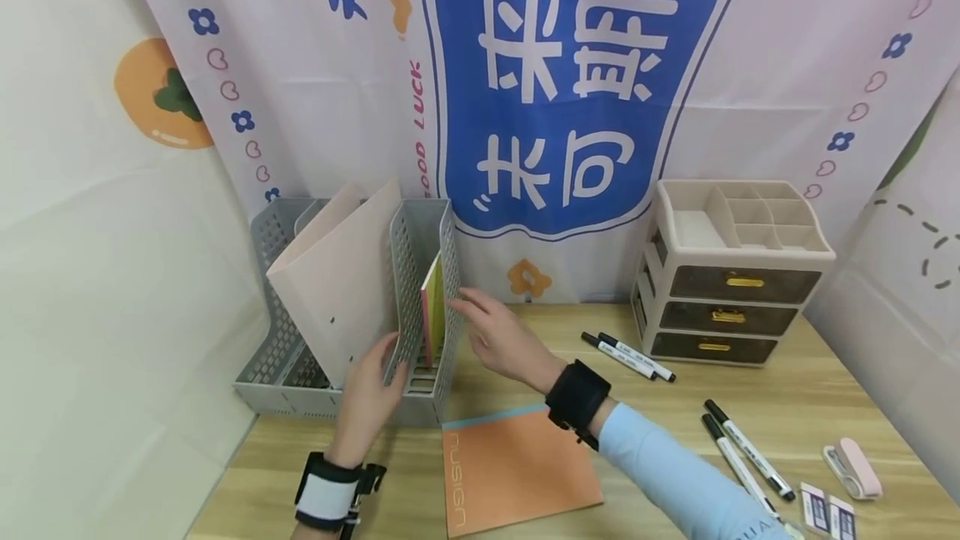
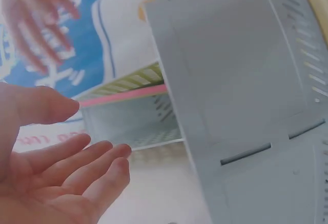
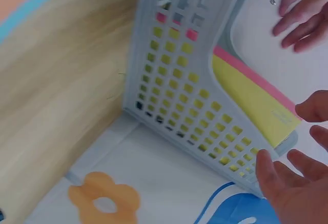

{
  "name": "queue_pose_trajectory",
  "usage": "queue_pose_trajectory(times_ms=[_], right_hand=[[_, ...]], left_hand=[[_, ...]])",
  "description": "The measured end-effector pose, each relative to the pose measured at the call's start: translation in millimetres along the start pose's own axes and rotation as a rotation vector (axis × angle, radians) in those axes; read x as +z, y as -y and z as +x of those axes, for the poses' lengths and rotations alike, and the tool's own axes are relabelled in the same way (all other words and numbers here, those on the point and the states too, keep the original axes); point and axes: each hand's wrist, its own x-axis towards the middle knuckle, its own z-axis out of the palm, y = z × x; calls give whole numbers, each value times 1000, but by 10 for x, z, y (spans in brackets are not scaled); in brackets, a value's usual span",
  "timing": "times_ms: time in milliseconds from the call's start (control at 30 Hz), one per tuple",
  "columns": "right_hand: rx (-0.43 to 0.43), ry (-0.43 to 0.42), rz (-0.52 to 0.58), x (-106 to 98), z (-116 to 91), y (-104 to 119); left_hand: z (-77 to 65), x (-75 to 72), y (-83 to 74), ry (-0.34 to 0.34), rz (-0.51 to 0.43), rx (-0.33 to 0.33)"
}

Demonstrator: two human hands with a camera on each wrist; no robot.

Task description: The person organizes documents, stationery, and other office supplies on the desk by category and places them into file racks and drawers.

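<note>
A grey desktop file rack (image 1: 423, 227) stands against the wall cloth. In its right compartment a yellow-green notebook (image 1: 435, 298) with a pink spine leans upright; the right wrist view shows its yellow cover (image 3: 251, 101) through the perforated side. My left hand (image 1: 369, 398) is at the front of the rack by the divider, its fingers loosely bent with nothing between thumb and fingers in the left wrist view. Beside the rack's right wall hovers my right hand (image 1: 506, 336), fingers spread, near the notebook's top edge. Whether its fingertips touch the rack I cannot tell.
White folders (image 1: 341, 290) tilt in the rack's left part. An orange notebook (image 1: 517, 469) lies in front. To the right are several black-capped pens (image 1: 626, 357), a pink stapler (image 1: 855, 467), small packets (image 1: 827, 513) and a drawer organizer (image 1: 738, 273).
</note>
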Motion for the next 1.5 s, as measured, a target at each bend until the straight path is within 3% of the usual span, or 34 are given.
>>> queue_pose_trajectory(times_ms=[133,300,433,533,633,800,967,1033,1333,1500], right_hand=[[101,82,-1,-100,-264,-73],[221,155,-8,-158,-594,-156],[325,184,25,-162,-841,-207],[410,221,55,-143,-999,-238],[485,263,79,-112,-1123,-266],[574,345,77,-64,-1268,-294],[625,424,43,-25,-1365,-302],[633,437,22,-9,-1392,-295],[629,437,-24,99,-1435,-254],[635,440,-43,107,-1444,-261]], left_hand=[[-129,-32,-92,-28,2,73],[-187,-3,-188,-40,49,175],[-202,65,-251,-11,48,282],[-210,128,-291,30,15,324],[-222,209,-332,92,0,325],[-264,429,-365,270,1,334],[-306,671,-354,460,10,331],[-317,754,-339,507,32,319],[-399,997,-248,579,170,217],[-401,1081,-265,607,227,194]])
